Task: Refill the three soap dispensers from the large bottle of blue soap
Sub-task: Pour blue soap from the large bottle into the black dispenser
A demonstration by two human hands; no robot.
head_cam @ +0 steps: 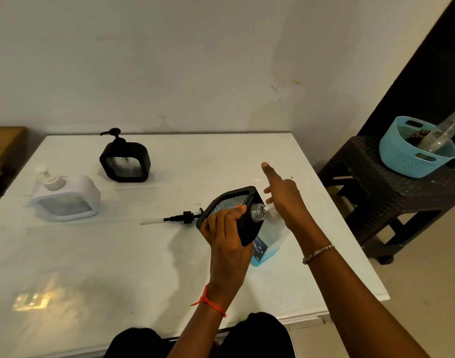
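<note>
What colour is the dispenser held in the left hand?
Black, with a textured clear panel; the dispenser shows best in the head view.

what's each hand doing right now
Left hand: grips the tilted black dispenser.
Right hand: open, fingers straight, over the blue soap bottle.

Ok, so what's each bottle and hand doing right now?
held black dispenser: tilted, pump off, neck open.
pump: lying on the table.
far black dispenser: upright, pump on.
white dispenser: upright, pump on.
blue soap bottle: standing, partly hidden.
left hand: grips the held black dispenser.
right hand: fingers straight, by the bottle's top.
</note>
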